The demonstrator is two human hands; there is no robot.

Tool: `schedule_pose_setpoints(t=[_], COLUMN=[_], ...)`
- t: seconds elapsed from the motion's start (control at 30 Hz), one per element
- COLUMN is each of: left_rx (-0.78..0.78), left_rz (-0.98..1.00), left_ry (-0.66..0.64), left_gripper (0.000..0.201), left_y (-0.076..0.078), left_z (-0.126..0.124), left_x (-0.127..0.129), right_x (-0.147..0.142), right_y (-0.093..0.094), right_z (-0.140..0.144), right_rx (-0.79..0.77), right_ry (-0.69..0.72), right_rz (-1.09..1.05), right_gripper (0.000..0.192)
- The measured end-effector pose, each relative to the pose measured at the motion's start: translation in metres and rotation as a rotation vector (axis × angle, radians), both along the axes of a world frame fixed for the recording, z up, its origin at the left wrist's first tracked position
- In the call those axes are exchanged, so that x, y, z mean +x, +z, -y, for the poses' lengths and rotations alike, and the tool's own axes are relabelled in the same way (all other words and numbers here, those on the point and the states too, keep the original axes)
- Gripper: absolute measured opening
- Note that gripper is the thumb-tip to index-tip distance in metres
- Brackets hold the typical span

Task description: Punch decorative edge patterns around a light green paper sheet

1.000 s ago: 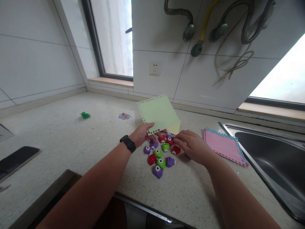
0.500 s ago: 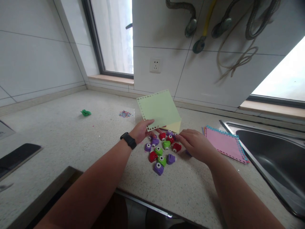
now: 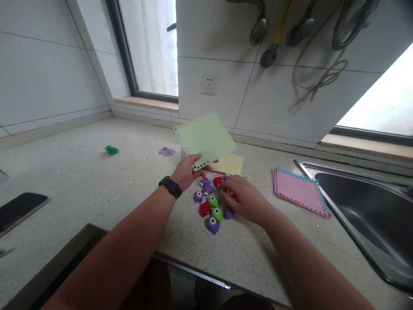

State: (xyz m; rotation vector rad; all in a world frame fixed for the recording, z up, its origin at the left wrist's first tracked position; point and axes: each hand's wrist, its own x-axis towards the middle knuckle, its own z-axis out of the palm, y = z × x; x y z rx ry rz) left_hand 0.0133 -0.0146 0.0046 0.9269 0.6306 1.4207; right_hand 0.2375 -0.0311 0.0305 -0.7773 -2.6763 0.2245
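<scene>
My left hand (image 3: 188,171) is closed on the near left corner of a pale green sheet of paper (image 3: 206,137), thumb on top. Small shaped holes run along two of its edges, and the sheet is tilted above the counter. My right hand (image 3: 243,196) reaches over a cluster of small craft punches, thumb and fingers apart around a green one that they mostly cover. Nearby lie a red punch (image 3: 205,209), a green punch (image 3: 217,214) and a purple punch (image 3: 213,225). Yellow paper (image 3: 230,163) lies behind the cluster, partly under the green sheet.
A stack of pink and blue edge-punched sheets (image 3: 300,189) lies beside the steel sink (image 3: 364,206) at right. Paper bits (image 3: 167,151) and a green crumpled item (image 3: 111,150) are at back left. A dark phone-like object (image 3: 22,209) lies at far left.
My right hand has moved left from the cluster's right side to over the punches. The green sheet has shifted up and left in my left hand, showing more yellow paper.
</scene>
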Motion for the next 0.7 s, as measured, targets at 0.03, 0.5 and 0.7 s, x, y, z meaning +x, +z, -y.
schedule_pose_setpoints(t=[0.03,0.5,0.7], left_rx=[-0.006,0.067,0.042], left_rz=[0.008,0.026,0.015], left_ry=[0.012,0.092,0.098], left_gripper=[0.034,0.034,0.036], left_y=[0.001,-0.002,-0.001], left_z=[0.0,-0.006,-0.007], left_x=[0.0,-0.002,0.0], right_x=[-0.004,-0.03,-0.033], right_y=[-0.001,-0.007,-0.005], right_z=[0.002,-0.002,0.0], right_rx=[0.001,0.118,0.035], right_ry=[0.024,0.06,0.189], right_rz=[-0.009,-0.033,0.045], right_gripper=[0.018,0.033,0.033])
